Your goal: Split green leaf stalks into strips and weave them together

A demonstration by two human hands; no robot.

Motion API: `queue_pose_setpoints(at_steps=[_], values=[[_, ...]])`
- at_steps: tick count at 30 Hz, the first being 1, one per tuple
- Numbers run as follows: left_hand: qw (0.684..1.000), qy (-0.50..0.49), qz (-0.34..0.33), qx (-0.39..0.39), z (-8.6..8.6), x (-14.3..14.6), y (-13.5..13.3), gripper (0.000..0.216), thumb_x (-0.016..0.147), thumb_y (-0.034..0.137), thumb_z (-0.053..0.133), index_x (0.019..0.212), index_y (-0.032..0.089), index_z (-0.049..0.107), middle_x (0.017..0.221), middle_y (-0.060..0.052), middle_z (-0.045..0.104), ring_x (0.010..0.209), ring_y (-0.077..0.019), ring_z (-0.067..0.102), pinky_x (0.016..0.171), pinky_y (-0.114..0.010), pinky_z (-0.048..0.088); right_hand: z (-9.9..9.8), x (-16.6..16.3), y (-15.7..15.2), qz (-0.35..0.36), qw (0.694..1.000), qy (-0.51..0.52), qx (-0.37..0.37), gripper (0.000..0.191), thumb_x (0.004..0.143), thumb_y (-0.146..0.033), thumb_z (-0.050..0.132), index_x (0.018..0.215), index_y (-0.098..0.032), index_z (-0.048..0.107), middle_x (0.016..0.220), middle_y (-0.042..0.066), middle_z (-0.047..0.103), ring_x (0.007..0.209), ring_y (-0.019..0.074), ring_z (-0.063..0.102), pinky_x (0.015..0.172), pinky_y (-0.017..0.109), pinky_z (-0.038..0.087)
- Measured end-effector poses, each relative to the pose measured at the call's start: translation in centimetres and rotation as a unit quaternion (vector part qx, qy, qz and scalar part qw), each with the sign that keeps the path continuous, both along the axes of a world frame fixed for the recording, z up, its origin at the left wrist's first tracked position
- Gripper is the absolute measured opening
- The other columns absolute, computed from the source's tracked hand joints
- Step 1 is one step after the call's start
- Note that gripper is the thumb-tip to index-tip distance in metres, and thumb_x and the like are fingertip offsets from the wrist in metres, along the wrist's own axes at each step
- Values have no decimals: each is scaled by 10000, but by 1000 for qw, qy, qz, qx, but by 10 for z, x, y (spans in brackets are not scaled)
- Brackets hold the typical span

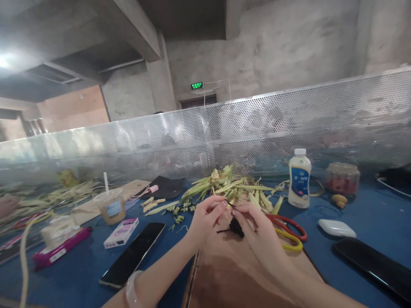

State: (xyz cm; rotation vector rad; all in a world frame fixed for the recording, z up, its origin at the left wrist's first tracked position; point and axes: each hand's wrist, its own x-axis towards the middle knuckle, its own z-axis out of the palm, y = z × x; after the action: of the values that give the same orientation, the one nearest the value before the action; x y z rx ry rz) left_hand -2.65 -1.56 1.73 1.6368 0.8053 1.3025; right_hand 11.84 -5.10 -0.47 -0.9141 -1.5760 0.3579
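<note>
My left hand (207, 220) and my right hand (258, 226) meet over a brown board (221, 278). The fingertips of both are pinched on a thin black strand (230, 205) running between them. Below it, beside my right fingers, is a small black bundle (236, 227) with a thin end pointing left; whether it joins the strand I cannot tell. Just right of my right hand lie a red loop handle (299, 230) and a yellow loop handle (295, 247). Behind my hands is a pile of pale green dried leaf strips (231, 182), with small green knotted pieces (178, 210) to its left.
Left on the blue table are a phone (135, 254), a small box (122, 233), a drink cup (111, 207) and a purple tissue pack (62, 248). At right stand a white bottle (299, 179) and a jar (342, 179), near a white case (337, 228) and a black case (372, 265). A perforated metal screen (257, 124) runs behind.
</note>
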Motion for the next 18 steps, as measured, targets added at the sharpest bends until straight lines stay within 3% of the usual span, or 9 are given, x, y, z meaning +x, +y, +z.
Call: queue_pose_setpoints(at_steps=[4, 10, 18], values=[[1000, -13, 16, 13, 3, 0, 0, 250, 727, 369, 573, 851, 153, 596, 453, 62, 399, 415, -45, 316, 409, -184, 214, 5, 3, 1, -31, 998, -24, 53, 169, 840, -278, 427, 807, -203, 575, 1066, 80, 540, 993, 188, 509, 857, 333, 410], [1000, -20, 1, -11, 6, 1, -2, 272, 732, 389, 565, 851, 145, 584, 452, 62, 391, 399, -37, 271, 401, -189, 174, 9, 8, 2, -35, 999, -37, 7, 227, 852, -333, 396, 837, -192, 573, 838, 57, 591, 808, 183, 543, 736, 327, 445], [999, 1, -34, -29, 3, 1, -3, 293, 716, 421, 575, 794, 139, 570, 416, 71, 350, 384, -39, 252, 405, -191, 146, 9, 11, 6, -32, 999, -30, 3, 238, 845, -361, 413, 782, -197, 574, 809, 51, 602, 803, 190, 540, 746, 330, 432]])
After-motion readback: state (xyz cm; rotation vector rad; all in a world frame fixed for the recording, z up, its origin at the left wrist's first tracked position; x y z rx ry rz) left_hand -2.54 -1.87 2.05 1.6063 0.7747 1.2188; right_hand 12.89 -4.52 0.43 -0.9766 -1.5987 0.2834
